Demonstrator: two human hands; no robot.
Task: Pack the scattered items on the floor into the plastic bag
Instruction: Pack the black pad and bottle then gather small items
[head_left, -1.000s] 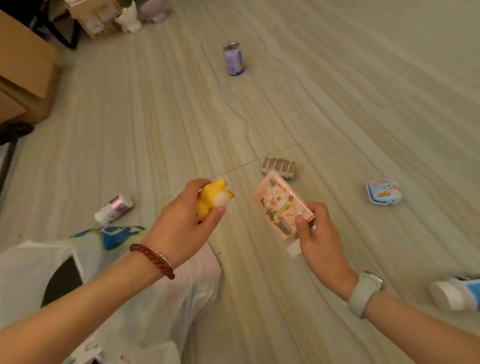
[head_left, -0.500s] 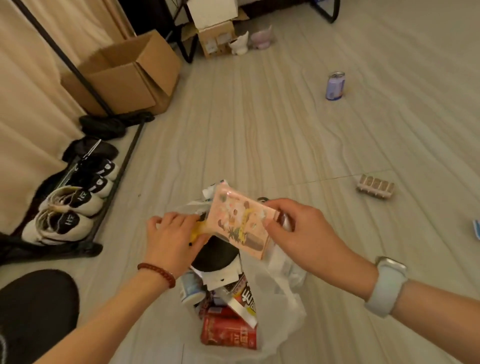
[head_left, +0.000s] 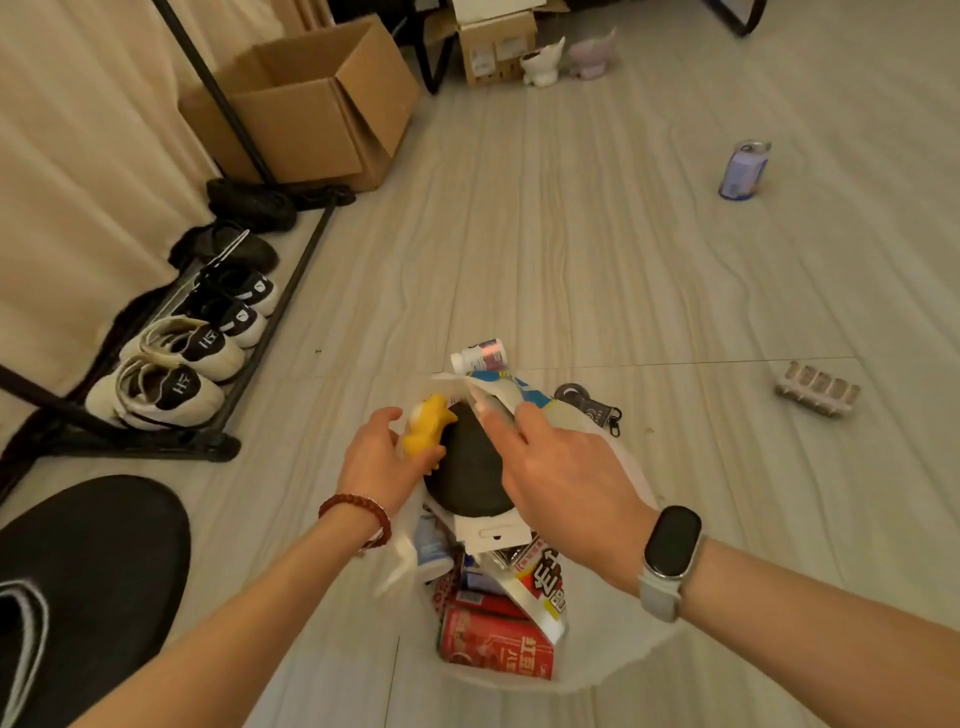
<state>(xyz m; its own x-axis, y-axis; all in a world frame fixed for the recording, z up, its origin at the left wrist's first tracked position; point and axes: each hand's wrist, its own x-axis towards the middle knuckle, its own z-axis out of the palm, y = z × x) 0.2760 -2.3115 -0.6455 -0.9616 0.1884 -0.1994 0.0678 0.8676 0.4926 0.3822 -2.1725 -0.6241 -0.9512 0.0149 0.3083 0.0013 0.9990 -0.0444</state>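
Nearest the camera, the plastic bag (head_left: 613, 660) is already crowded with packets. Over its mouth a yellow toy (head_left: 427, 427) is gripped by the left hand (head_left: 376, 460); the right hand (head_left: 563, 480) is relaxed, holding nothing. Beyond, a bottle (head_left: 479, 356), keychain (head_left: 589, 410), tray (head_left: 815, 389) and can (head_left: 743, 170) are left unpacked.

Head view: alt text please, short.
Left hand holds a yellow toy over an open plastic bag of packaged goods on the floor, while the right hand reaches into it. A can and other items lie scattered beyond.
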